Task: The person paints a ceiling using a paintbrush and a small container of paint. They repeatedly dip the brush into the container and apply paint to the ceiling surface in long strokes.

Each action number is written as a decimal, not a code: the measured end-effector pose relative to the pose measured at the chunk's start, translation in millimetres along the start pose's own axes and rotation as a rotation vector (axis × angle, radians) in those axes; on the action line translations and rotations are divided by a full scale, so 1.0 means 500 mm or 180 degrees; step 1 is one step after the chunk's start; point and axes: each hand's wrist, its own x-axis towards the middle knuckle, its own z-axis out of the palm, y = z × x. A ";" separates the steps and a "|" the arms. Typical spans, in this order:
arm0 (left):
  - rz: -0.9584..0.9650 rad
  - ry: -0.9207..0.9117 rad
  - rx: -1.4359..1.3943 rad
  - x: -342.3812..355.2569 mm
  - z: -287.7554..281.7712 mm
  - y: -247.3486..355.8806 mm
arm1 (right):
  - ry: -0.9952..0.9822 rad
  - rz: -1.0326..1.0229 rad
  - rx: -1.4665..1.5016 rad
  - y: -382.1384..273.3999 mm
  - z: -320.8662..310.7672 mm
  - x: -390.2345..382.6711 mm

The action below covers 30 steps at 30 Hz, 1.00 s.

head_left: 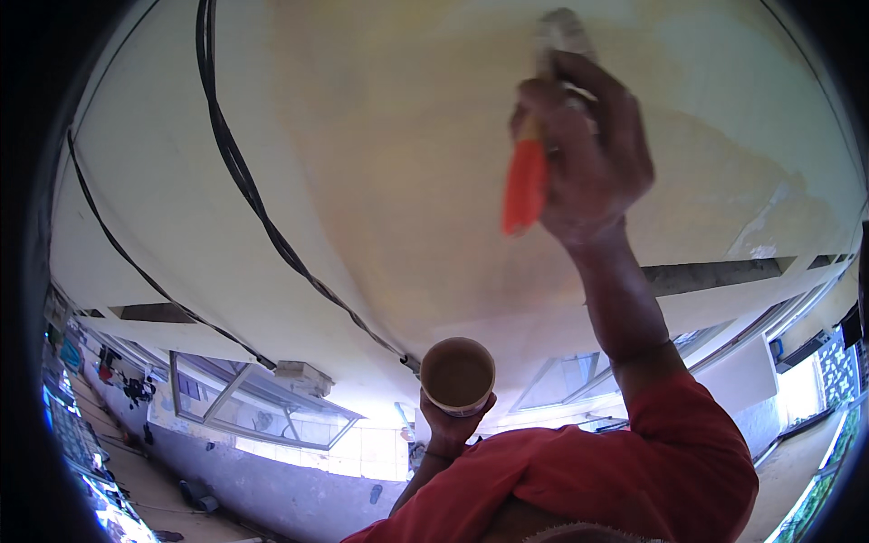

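High on the right of the scene, you are raising your right hand (588, 154) against the pale cream plastered surface (380, 136) that fills most of the view. Your fingers are wrapping tightly around the orange plastic handle of a paintbrush (525, 185), with the handle's tapered end pointing down past your palm. The brush's pale bristle head (561, 32) is showing just above your knuckles and is pressing on the surface or sitting right against it; blur is keeping me from telling which. Your bare forearm is running down from that hand to the red sleeve (679, 452) at the near right.

Lower, near the middle, you are holding up a small round cup with a whitish rim (458, 376) in your left hand (448, 425). Your fingers are curling closed around its lower wall from beneath, and its open mouth is facing the camera, showing a brownish inside. The cup is sitting well apart from the brush.

On the left, two black cables (240, 172) are curving across the cream surface, ending near the cup. Beyond them, at the far left, an opened window frame (262, 403) is standing out from a building wall.
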 end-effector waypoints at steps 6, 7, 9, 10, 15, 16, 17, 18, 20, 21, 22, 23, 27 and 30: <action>0.0111 0.0081 -0.0073 -0.012 0.005 0.011 | -0.0265 -0.0563 0.1730 -0.182 0.117 0.012; 0.0231 0.0111 0.0077 -0.018 0.003 0.015 | 0.0021 -0.0455 0.1825 -0.165 0.127 0.021; 0.0416 0.0038 0.0345 -0.025 -0.002 0.019 | 0.0351 -0.0151 0.1923 -0.059 0.139 0.043; 0.0422 -0.0016 0.0413 -0.020 0.002 0.018 | 0.0324 0.0418 0.2256 -0.005 0.111 0.064; 0.0356 0.0016 0.0548 -0.023 0.000 0.015 | 0.0568 0.1341 0.2394 0.165 -0.031 0.146; 0.0211 0.0037 0.0436 -0.012 -0.003 0.012 | 0.0616 0.1119 0.2193 0.178 -0.055 0.163; -0.0037 0.0101 0.0058 -0.002 -0.006 0.009 | 0.0882 0.0900 0.1453 0.187 -0.059 0.174; -0.0108 0.0155 -0.0143 -0.001 -0.012 0.008 | 0.0867 0.0656 0.1264 0.180 -0.057 0.175; -0.0175 0.0229 -0.0379 -0.002 -0.031 0.011 | 0.0731 0.0160 0.0793 0.151 -0.049 0.175; -0.0172 0.0249 -0.0401 -0.004 -0.034 0.010 | 0.0291 -0.0043 0.0274 0.130 -0.033 0.150; -0.0197 0.0261 -0.0422 -0.002 -0.036 0.007 | -0.0101 -0.0239 -0.0115 0.101 -0.017 0.130; -0.0209 0.0280 -0.0410 0.000 -0.031 0.004 | -0.0347 -0.0411 -0.0105 0.061 0.011 0.110; -0.0187 0.0243 -0.0351 -0.004 -0.014 0.002 | -0.0460 -0.0964 0.1040 -0.077 0.080 0.059; -0.0201 -0.0036 -0.0360 -0.003 -0.020 0.005 | -0.0580 -0.0537 0.2118 -0.070 0.070 0.084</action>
